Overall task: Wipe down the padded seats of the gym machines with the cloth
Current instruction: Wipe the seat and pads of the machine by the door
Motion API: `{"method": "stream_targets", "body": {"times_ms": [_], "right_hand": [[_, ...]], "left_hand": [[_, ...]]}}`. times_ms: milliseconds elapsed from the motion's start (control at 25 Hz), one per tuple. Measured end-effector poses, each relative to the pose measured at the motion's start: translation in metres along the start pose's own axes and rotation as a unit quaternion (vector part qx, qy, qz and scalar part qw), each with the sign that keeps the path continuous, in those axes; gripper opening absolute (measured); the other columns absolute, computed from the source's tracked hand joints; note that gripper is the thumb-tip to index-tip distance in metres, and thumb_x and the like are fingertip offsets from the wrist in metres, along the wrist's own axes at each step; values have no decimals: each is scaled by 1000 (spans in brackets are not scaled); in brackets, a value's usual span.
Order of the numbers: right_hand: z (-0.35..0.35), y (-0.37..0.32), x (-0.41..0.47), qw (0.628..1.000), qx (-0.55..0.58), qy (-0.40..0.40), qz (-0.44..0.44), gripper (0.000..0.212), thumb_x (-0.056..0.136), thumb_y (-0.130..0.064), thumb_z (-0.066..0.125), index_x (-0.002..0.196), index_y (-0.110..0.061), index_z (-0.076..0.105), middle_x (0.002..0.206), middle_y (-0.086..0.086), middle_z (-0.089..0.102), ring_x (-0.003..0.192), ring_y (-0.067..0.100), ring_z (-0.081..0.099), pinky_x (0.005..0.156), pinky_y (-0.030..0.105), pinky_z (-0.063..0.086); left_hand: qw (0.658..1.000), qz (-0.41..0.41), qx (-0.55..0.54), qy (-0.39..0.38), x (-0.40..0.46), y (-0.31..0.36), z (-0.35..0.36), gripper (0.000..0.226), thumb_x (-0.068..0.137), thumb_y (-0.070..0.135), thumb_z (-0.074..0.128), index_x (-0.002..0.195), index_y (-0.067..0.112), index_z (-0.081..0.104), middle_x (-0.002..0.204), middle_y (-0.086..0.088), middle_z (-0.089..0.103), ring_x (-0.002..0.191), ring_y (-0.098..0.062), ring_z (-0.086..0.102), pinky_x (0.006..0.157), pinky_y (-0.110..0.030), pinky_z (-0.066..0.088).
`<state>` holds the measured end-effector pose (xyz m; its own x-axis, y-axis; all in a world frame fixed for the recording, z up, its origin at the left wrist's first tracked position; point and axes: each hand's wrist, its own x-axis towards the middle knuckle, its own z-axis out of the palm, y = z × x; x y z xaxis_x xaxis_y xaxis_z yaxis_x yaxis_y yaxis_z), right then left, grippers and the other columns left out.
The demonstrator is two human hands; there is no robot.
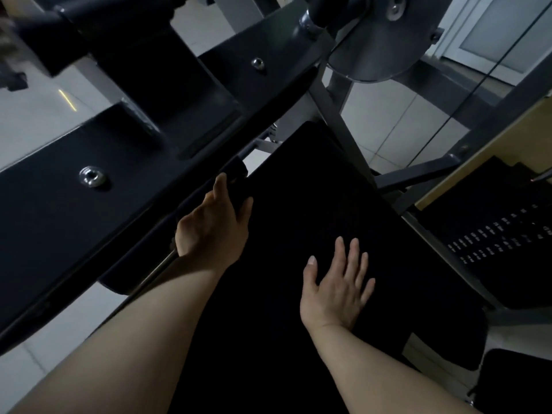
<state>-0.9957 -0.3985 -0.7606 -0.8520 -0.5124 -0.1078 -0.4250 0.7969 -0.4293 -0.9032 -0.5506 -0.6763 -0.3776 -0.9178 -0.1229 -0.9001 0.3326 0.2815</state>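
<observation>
The room is dim, and a person leans over a big gym machine, looking down at both bare arms. The two hands are apart from each other. The right hand (336, 289) lies flat, with its fingers spread, on the black padded seat (301, 210). It grips nothing. It looks like it is pressing down on the pad, maybe to lean on it or to feel it. The left hand (213, 222) reaches up to the far left edge of the same seat, right beside the dark metal frame (104, 228) of the machine. Its fingers curl around something black at the edge of the pad. This could be the cloth, bunched up, or it could be just the pad's edge. Everything there is black and in shadow, so I cannot tell which. No cloth shows clearly anywhere in the picture. If the black lump is the cloth, then it sits at the seat's left edge under the left hand, and that would be a good spot to begin a wipe across the pad. The seat is long and wide, and most of it is bare and easy to reach. A round grey metal disc (373, 40) hangs above the far end of the seat, and a stack of weights (501, 237) with small white labels sits off to the right. The floor (385, 121) under the machine is pale tile. The wiping here looks like it is only just starting.
</observation>
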Motion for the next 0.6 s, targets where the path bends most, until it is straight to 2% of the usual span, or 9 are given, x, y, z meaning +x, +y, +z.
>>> {"method": "stream_targets", "body": {"times_ms": [80,200,320,480,600], "right_hand": [[0,0,0,1000,-3,3,0,68,89,-59,21,150,-34,8,160,-9,-3,146,15,-7,116,45,-3],[0,1,1,1000,1,8,4,65,91,-55,27,150,-33,12,160,-8,0,146,16,-3,116,47,0],[1,1,1,1000,3,16,6,64,93,-53,31,150,-31,15,160,-6,3,147,17,0,116,48,1],[1,1,0,1000,-1,22,3,64,92,-53,29,151,-29,16,160,-5,4,147,18,1,116,50,3],[-1,1,0,1000,-4,22,4,64,92,-52,28,151,-29,15,160,-4,4,147,19,0,116,49,2]], "left_hand": [[999,16,39,27,-9,-12,1,62,94,54,31,143,16,27,126,-9,58,104,-30,60,80,-38,41],[995,43,43,85,-43,-46,4,49,93,47,37,122,10,49,102,-9,65,85,-31,64,73,-38,40],[993,54,30,105,-77,-82,1,47,94,46,31,110,10,56,86,-6,65,72,-29,64,66,-34,38],[994,30,78,77,-115,-111,-2,57,92,49,28,120,8,57,97,-8,68,81,-32,67,70,-41,49],[992,-5,121,46,-104,-101,-2,57,95,53,25,123,12,52,99,-10,66,81,-32,65,68,-39,45]]}}
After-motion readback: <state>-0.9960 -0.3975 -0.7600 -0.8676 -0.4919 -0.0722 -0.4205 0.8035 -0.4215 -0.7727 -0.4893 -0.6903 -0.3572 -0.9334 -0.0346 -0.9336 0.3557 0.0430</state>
